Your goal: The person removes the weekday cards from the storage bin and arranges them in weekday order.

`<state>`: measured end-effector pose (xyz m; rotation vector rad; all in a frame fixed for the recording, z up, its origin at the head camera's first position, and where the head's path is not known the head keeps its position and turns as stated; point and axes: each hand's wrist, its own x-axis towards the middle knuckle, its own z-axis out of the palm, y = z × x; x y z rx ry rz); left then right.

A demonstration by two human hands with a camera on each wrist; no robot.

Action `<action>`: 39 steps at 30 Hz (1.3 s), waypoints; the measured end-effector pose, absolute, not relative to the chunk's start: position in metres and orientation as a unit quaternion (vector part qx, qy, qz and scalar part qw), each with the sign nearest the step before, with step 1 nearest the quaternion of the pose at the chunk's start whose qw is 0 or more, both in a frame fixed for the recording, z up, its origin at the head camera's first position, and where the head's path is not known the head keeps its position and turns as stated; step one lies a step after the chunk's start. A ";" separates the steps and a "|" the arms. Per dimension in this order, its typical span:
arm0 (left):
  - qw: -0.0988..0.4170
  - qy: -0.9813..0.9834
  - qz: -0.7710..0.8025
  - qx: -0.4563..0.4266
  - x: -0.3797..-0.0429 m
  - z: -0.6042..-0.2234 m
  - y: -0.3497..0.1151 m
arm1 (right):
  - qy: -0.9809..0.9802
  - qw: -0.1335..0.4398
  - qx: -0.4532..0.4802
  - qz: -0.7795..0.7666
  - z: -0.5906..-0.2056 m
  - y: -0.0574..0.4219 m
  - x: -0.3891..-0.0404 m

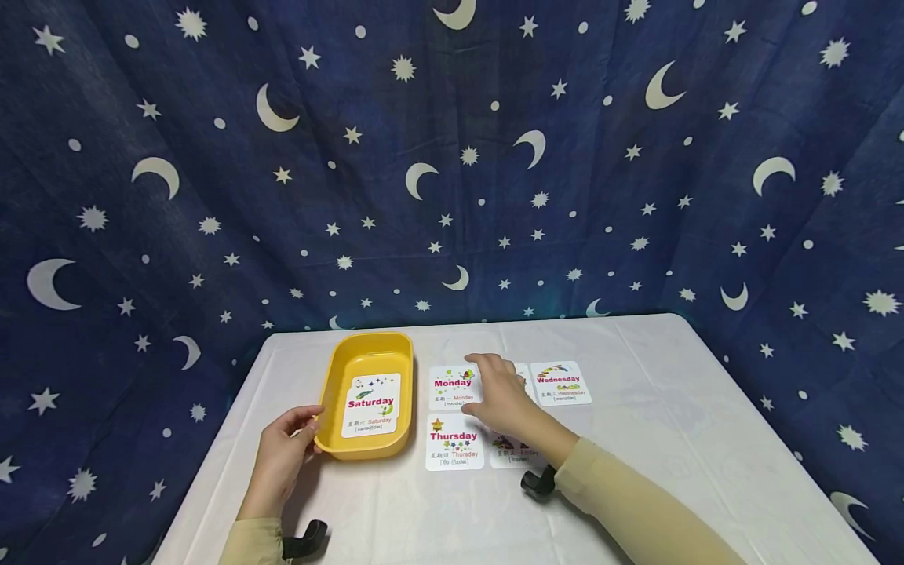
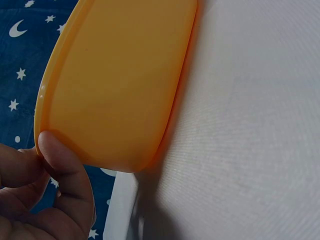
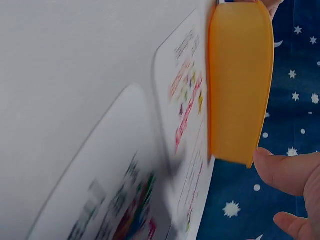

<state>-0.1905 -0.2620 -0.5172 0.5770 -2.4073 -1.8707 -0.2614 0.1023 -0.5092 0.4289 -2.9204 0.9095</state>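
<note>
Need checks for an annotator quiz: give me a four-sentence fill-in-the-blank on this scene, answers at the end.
1. The card in the tray reads ____.
2. The person's ____ hand grips the tray.
3. In the head view, the lower-row card just below the Monday card reads ____.
4. The backdrop is printed with crescent-shaped ____ among its stars.

Missing words: Saturday; left; Thursday; moons.

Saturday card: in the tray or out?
In. The head view shows the card face up inside the tray, its walls all round; the left hand pinches the tray's near-left side.
</note>
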 end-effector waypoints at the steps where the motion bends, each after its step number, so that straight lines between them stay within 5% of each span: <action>1: 0.020 -0.776 -0.602 0.185 -0.190 -0.517 -0.262 | -0.945 0.027 0.142 0.294 -0.508 0.099 -0.261; 39: 0.017 -0.778 -0.600 0.188 -0.190 -0.516 -0.261 | -0.934 0.028 0.250 0.254 -0.480 -0.024 -0.231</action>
